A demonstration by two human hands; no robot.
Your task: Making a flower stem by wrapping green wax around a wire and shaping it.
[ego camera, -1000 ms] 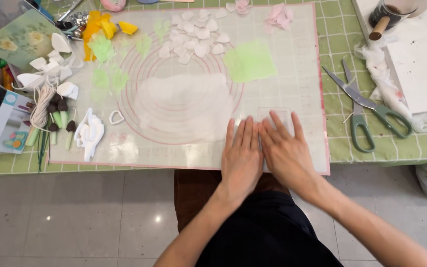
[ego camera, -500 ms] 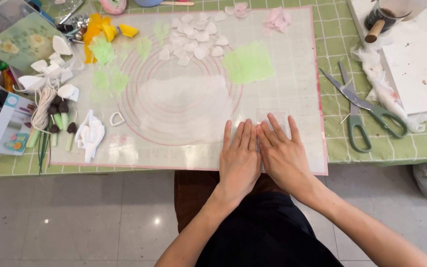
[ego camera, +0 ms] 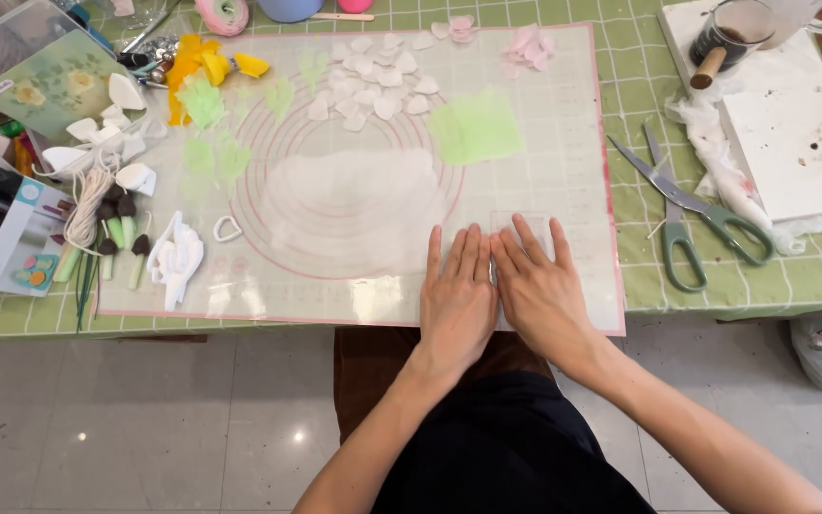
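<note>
Mat (ego camera: 563, 190) centre open ahead; white petals (ego camera: 373, 81), green sheet (ego camera: 476, 128) beyond; scissors (ego camera: 692, 214) block right.

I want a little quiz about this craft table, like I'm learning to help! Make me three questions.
1. True or false: both hands, the left hand and the right hand, lie flat, palms down, on the translucent pink-edged rolling mat.
2. Which thing lies on the green checked tablecloth to the right of the mat? A) the green-handled scissors B) a red hammer C) a blue cup
3. Fill in: the flat rolled-out patch above the hands is pale ____.

Key: 1 true; 2 A; 3 green.
</note>
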